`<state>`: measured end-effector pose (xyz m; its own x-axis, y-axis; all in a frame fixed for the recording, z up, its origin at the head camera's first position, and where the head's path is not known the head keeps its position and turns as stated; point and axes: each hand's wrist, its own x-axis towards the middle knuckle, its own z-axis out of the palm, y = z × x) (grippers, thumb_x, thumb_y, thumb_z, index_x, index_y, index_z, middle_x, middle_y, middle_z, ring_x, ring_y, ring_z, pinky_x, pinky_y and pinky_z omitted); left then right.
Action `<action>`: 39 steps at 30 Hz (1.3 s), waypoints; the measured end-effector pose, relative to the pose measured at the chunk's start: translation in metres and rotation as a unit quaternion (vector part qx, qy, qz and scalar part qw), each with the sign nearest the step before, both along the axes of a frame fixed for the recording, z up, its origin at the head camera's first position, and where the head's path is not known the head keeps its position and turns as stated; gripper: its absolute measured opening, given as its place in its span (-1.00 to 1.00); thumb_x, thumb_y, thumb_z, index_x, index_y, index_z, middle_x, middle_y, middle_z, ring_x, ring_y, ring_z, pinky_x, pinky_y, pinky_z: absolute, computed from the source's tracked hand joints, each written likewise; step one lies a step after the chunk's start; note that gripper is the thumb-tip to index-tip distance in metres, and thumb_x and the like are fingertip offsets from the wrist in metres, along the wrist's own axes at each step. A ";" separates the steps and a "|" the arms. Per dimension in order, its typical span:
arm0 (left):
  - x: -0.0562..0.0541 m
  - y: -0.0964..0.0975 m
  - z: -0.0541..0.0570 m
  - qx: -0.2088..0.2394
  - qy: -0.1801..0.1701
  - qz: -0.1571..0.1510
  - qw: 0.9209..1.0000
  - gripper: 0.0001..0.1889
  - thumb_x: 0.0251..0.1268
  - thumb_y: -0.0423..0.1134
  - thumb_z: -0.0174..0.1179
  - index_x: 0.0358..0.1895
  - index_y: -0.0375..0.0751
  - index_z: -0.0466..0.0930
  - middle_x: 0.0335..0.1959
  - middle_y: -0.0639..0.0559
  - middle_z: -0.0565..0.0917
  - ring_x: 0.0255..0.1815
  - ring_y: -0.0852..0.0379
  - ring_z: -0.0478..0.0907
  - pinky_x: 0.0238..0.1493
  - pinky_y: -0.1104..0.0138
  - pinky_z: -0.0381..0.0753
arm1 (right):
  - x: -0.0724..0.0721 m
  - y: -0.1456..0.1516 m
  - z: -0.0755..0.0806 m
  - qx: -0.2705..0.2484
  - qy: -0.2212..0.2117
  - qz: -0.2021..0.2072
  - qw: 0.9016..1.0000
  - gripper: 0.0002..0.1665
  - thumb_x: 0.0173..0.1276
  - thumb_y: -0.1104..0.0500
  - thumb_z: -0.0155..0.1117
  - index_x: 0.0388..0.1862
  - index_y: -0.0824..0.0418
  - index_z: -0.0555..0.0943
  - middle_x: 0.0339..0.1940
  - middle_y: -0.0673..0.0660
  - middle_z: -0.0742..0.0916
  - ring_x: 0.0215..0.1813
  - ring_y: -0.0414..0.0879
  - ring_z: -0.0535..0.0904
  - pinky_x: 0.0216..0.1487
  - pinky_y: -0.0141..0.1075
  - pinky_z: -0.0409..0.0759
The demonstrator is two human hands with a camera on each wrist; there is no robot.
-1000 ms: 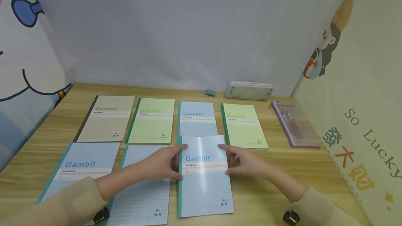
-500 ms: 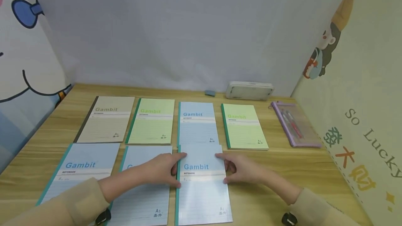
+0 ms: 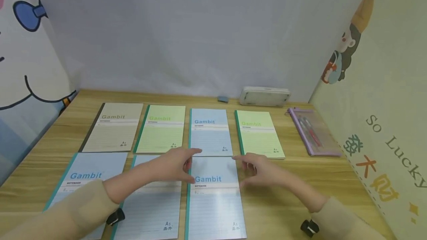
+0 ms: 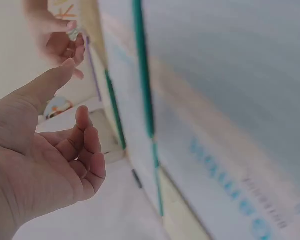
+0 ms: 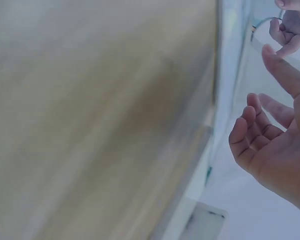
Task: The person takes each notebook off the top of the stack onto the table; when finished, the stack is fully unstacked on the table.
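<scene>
A light-blue Gambit notebook (image 3: 216,208) with a teal spine lies flat at the front, its top edge against the bottom edge of another blue notebook (image 3: 210,136). My left hand (image 3: 173,165) hovers over its upper left corner, thumb and index finger spread, holding nothing. At its upper right side is my right hand (image 3: 263,169), also spread and without anything in its grasp. Both wrist views show the left palm (image 4: 44,160) and right palm (image 5: 277,140) with loosely bent fingers. A second front-row blue notebook (image 3: 146,210) is partly covered by my left forearm.
Further left lies another blue notebook (image 3: 96,164). Behind are a beige notebook (image 3: 115,130) and green notebooks, one left (image 3: 161,130) and one right (image 3: 258,136). A zip pouch with pens (image 3: 317,132), a white case (image 3: 265,96) and a small blue-grey block (image 3: 222,99) lie farther back.
The front blue notebook slid toward me, uncovering the blue notebook behind it. Both hands then let go of its sides and rose slightly away from it.
</scene>
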<state>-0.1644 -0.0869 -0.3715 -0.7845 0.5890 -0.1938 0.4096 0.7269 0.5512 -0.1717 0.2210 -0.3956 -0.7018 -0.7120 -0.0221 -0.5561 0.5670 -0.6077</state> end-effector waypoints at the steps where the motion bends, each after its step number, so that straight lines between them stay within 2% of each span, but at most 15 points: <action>1: -0.003 0.001 0.005 0.003 0.007 0.001 1.000 -0.11 -0.08 -0.07 0.48 0.38 -0.19 0.26 -0.51 0.12 0.54 -0.57 0.23 0.33 -0.51 0.39 0.36 | -0.001 0.001 0.005 0.000 0.020 0.003 1.000 -0.13 -0.02 0.09 0.55 0.29 0.28 0.42 -0.33 0.04 0.54 -0.40 -0.20 0.36 -0.39 -0.44 0.40; 6: -0.020 0.012 0.025 0.010 0.042 0.001 0.999 -0.09 -0.05 -0.01 0.46 0.41 -0.12 0.22 -0.38 0.17 0.55 -0.38 0.18 0.41 -0.39 0.38 0.43 | -0.013 0.012 0.027 0.007 0.080 -0.008 0.997 -0.15 0.00 0.12 0.53 0.30 0.23 0.41 -0.29 0.03 0.56 -0.36 -0.21 0.39 -0.37 -0.34 0.50; 9: -0.032 0.021 0.032 0.028 0.059 0.001 0.998 -0.09 -0.04 0.01 0.45 0.41 -0.10 0.21 -0.32 0.20 0.56 -0.23 0.15 0.44 -0.26 0.35 0.48 | -0.022 0.021 0.037 -0.007 0.098 -0.024 0.995 -0.15 0.02 0.15 0.52 0.31 0.24 0.40 -0.30 0.02 0.54 -0.35 -0.18 0.38 -0.37 -0.26 0.52; 12: -0.044 0.031 0.034 0.053 0.062 0.004 0.997 -0.10 -0.02 0.02 0.43 0.42 -0.06 0.20 -0.23 0.20 0.57 -0.11 0.15 0.44 -0.12 0.31 0.49 | -0.031 0.031 0.045 -0.023 0.094 -0.048 0.994 -0.15 0.05 0.18 0.50 0.33 0.27 0.37 -0.29 0.01 0.52 -0.35 -0.15 0.37 -0.35 -0.23 0.50; 17: -0.064 0.047 0.032 0.095 0.066 0.001 0.993 -0.11 0.00 0.01 0.42 0.42 -0.05 0.18 -0.11 0.15 0.60 0.04 0.09 0.45 0.05 0.23 0.49 | -0.047 0.048 0.053 -0.015 0.085 -0.100 0.991 -0.14 0.11 0.13 0.46 0.38 0.22 0.32 -0.24 0.00 0.52 -0.32 -0.16 0.38 -0.31 -0.28 0.49; 23: -0.086 0.069 0.018 0.141 0.050 0.000 0.989 -0.10 0.03 -0.02 0.41 0.44 -0.07 0.13 0.01 0.09 0.58 0.13 0.05 0.42 0.14 0.21 0.44 | -0.066 0.070 0.051 -0.029 0.079 -0.144 0.986 -0.12 0.14 0.09 0.44 0.41 0.17 0.28 -0.13 0.09 0.55 -0.19 -0.02 0.46 -0.28 -0.31 0.49; 32: -0.107 0.098 -0.010 0.154 0.022 0.013 0.988 -0.03 0.04 -0.01 0.40 0.48 -0.05 0.02 0.31 -0.05 0.41 0.37 -0.04 0.25 0.31 0.05 0.29 | -0.091 0.096 0.034 -0.031 0.042 -0.182 0.982 -0.08 0.18 0.08 0.41 0.45 0.22 0.19 0.13 0.31 0.49 0.03 0.11 0.46 -0.07 -0.02 0.54; 35: -0.114 0.104 -0.021 0.150 0.013 0.016 0.988 -0.01 0.04 -0.02 0.40 0.50 -0.04 -0.03 0.36 -0.07 0.34 0.42 -0.07 0.18 0.35 0.03 0.22 | -0.096 0.103 0.027 -0.037 0.024 -0.185 0.982 -0.07 0.21 0.10 0.39 0.47 0.22 0.15 0.22 0.36 0.44 0.15 0.21 0.42 0.07 0.11 0.48; 39: -0.121 0.111 -0.033 0.142 0.001 0.017 0.990 0.04 0.01 -0.02 0.42 0.51 -0.04 -0.08 0.42 -0.08 0.24 0.44 -0.06 0.13 0.39 0.05 0.16 | -0.101 0.112 0.017 -0.042 -0.002 -0.184 0.982 -0.05 0.24 0.15 0.35 0.50 0.24 0.06 0.33 0.41 0.33 0.29 0.34 0.29 0.22 0.25 0.29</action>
<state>-0.2855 0.0245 -0.4046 -0.8055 0.5922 -0.0228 0.3888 0.5571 0.7338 -0.2724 0.3328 -0.3790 -0.9119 -0.4099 0.0228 -0.3210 0.6773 -0.6619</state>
